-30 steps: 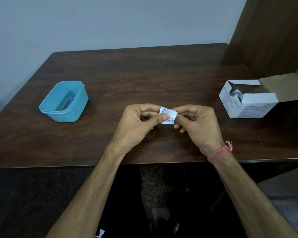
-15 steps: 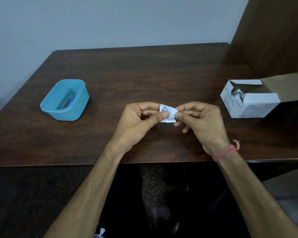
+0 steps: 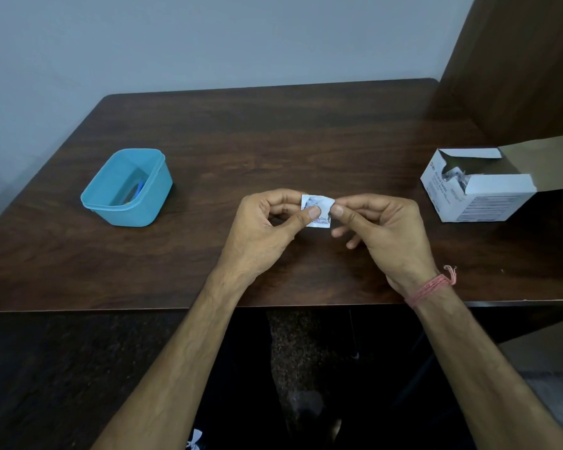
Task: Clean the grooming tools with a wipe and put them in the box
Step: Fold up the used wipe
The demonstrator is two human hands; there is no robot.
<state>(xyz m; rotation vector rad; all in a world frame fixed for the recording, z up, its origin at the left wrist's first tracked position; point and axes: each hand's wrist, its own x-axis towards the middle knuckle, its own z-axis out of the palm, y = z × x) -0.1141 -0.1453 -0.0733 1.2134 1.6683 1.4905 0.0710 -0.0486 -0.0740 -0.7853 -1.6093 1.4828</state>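
Observation:
A small white wipe sachet (image 3: 319,204) with blue print is held above the middle of the dark wooden table (image 3: 273,134). My left hand (image 3: 267,228) pinches its left edge between thumb and forefinger. My right hand (image 3: 384,232) pinches its right edge the same way. At the left stands an open turquoise plastic box (image 3: 158,186); blue grooming tools (image 3: 137,191) lie in its bottom, only partly visible.
A white cardboard box of wipe sachets (image 3: 478,203) sits at the right edge, its flap open toward the right. A brown wooden panel (image 3: 517,66) rises behind it. The table's front edge runs just under my wrists.
Both hands keep pinching the sachet in nearly the same place; my fingers have shifted slightly on its edges. Nothing else has moved.

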